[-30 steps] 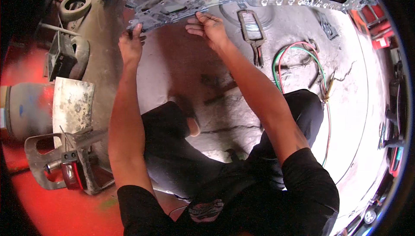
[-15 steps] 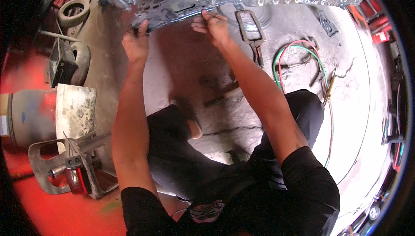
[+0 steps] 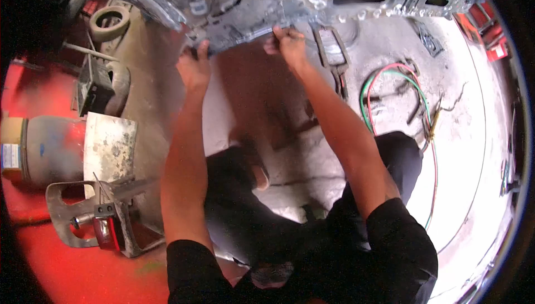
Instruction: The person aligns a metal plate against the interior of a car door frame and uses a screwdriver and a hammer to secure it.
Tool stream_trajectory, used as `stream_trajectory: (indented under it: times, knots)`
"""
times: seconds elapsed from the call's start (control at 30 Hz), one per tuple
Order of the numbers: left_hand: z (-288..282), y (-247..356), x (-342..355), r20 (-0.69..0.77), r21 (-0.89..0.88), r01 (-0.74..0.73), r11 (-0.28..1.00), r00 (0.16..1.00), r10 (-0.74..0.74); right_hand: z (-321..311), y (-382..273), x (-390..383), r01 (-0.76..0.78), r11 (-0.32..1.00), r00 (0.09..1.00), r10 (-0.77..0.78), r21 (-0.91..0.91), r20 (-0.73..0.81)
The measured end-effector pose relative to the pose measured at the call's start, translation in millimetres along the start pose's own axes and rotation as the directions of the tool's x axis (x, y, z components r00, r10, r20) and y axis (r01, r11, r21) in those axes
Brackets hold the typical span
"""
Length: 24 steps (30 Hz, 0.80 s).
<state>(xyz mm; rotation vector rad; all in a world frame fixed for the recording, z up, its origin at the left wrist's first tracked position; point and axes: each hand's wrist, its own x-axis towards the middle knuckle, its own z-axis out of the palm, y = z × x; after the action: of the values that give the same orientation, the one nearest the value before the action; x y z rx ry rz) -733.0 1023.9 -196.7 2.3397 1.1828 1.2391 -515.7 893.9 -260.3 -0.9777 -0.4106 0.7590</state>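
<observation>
A dented grey metal panel (image 3: 251, 8), studded with weld spots and pierced by slots, spans the top of my view. My left hand (image 3: 193, 69) is closed on its lower left edge, thumb up. My right hand (image 3: 291, 49) grips the same edge further right, with thumb against the metal and the other fingers slightly bent, partly blurred. Just right of that hand, a long clamp tool (image 3: 344, 59) lies on the floor under the panel's edge.
Red and green hoses (image 3: 415, 74) loop on the concrete at right. Along the left lie a tire (image 3: 108, 17), a dark box (image 3: 92, 84), a pale scuffed panel (image 3: 108, 142), a grey drum (image 3: 53, 145) and a metal frame (image 3: 69, 231). Red items (image 3: 496, 50) sit far right.
Both my hands and the panel edge have moved rightward and a little down in the picture, along with much of the surroundings. Both hands stay on the edge.
</observation>
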Motion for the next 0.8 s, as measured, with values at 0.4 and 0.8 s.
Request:
stream_trajectory:
  times: [0.4,0.8]
  knots:
    - [2,7,-1,0.007,-0.096,0.074,0.993,0.997,-0.074,-7,7,6,0.018,0.994,1.000,-0.019,-0.106,-0.003]
    - [2,-6,5,0.044,-0.014,0.075,0.997,0.996,-0.074,-6,-5,2,-0.070,0.997,0.998,0.070,0.042,0.001]
